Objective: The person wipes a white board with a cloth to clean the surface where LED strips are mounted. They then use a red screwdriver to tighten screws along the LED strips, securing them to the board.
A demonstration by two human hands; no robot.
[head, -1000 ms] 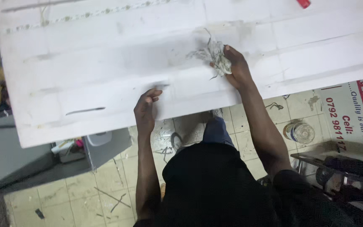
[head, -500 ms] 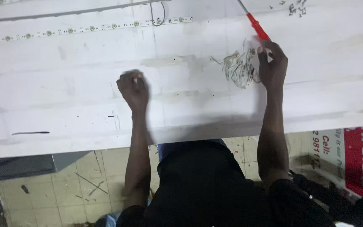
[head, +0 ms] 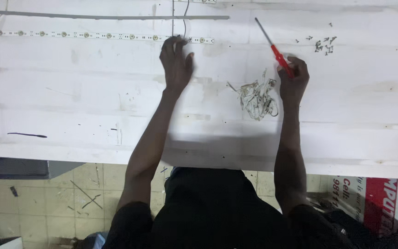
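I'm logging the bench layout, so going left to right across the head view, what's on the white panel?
Black mark → strip of small round lights → left hand → tangle of pale strips → right hand holding a red-handled screwdriver → scattered small screws.

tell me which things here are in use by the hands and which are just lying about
In hand:
- red-handled screwdriver, held in the right hand
- LED strip, its end under the left hand

Lying about:
- tangle of pale strips
- small dark screws
- grey bar
- white panel beneath it all

Tiny dark screws (head: 323, 44) indistinct; strip (head: 93, 35) edge-cut
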